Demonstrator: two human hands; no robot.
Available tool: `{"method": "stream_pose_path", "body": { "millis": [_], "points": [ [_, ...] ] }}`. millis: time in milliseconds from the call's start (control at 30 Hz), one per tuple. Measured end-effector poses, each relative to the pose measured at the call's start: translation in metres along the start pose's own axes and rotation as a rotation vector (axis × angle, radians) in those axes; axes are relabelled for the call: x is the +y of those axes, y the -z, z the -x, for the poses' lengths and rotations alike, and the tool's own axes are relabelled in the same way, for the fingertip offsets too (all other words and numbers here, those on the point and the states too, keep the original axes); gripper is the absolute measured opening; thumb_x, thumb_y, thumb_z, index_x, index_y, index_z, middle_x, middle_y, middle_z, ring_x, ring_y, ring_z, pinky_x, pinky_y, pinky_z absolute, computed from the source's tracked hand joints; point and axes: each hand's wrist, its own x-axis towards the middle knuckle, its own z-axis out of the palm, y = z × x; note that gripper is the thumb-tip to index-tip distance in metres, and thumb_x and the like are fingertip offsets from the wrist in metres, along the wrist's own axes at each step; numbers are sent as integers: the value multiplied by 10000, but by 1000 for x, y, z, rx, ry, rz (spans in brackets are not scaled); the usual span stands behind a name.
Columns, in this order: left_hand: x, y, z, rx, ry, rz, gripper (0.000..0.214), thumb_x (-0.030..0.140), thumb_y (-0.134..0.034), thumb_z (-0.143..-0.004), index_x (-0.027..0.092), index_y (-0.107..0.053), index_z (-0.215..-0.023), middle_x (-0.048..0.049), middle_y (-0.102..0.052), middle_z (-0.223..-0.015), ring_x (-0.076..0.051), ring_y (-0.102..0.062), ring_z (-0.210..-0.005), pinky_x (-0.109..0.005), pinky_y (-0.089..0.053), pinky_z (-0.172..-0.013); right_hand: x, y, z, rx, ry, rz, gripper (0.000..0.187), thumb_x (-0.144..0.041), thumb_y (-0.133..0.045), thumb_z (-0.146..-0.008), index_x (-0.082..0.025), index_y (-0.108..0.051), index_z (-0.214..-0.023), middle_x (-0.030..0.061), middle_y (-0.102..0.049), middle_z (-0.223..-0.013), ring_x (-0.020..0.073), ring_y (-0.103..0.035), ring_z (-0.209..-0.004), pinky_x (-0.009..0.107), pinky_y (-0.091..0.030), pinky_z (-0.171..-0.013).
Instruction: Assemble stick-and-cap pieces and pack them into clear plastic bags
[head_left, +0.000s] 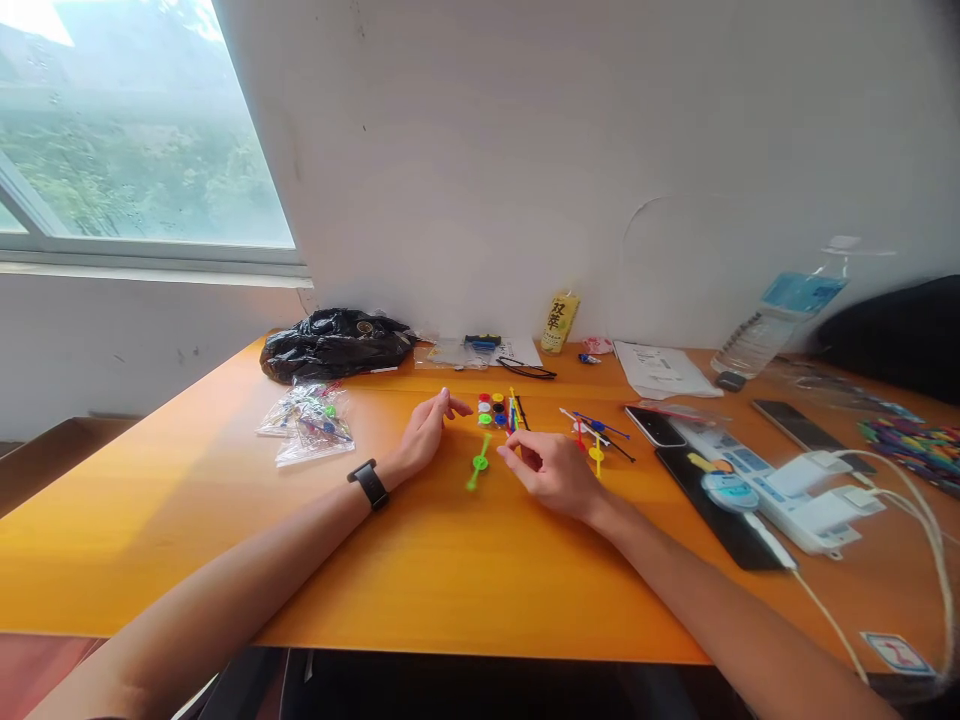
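A green spinning-top-like piece, a disc on a thin stick, lies or stands tilted between my hands, slightly blurred. My left hand, with a black watch on the wrist, rests beside it, fingers loosely stretched and holding nothing. To the piece's right is my right hand, thumb and forefinger brought together, with nothing visible between them. Just beyond are several small coloured discs in rows and a bunch of coloured sticks. Past my right hand lie more disc-and-stick pieces in yellow, red, blue and black.
Clear plastic bags of parts lie left, before a black plastic bag. A yellow drink carton stands at the wall. Rightward are papers, phones, a power strip with cables, and a tilted bottle.
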Motion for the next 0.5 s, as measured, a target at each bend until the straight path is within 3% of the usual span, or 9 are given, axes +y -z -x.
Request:
{"method": "stream_pose_path", "body": {
  "millis": [133, 267, 367, 500],
  "points": [
    [0, -2, 0, -43, -17, -27, 677, 598, -282, -1075, 170, -790, -944, -104, -759, -1059, -247, -616, -959, -354, -497, -969, 15, 17, -10, 73, 24, 217, 252, -397, -536, -1041, -214, -709, -1048, 81, -722, -980, 235, -640, -910, 318, -437, -817],
    [-1, -3, 0, -67, -26, -29, 692, 610, -275, -1077, 164, -793, -972, -103, -761, -1060, -248, -624, -978, -355, -497, -991, 38, 31, -15, 37, -131, 601, 412, -383, -495, -1052, -149, -626, -1365, 184, -651, -1306, 349, -552, -1206, 448, -419, -1032],
    [-1, -3, 0, -78, -24, -32, 688, 600, -271, -1082, 157, -788, -988, -108, -761, -1079, -253, -624, -1002, -356, -492, -1001, 51, 34, -11, -45, -367, 752, 525, -424, -436, -1078, -124, -537, -1496, 231, -583, -1412, 406, -515, -1276, 511, -450, -999],
    [-1, -3, 0, -106, -31, -27, 702, 626, -267, -1077, 156, -781, -993, -113, -760, -1089, -261, -628, -1024, -366, -491, -1008, 60, 35, -5, -176, -577, 736, 614, -524, -345, -1102, -174, -435, -1599, 247, -556, -1438, 430, -557, -1276, 511, -494, -926]
  ]
}}
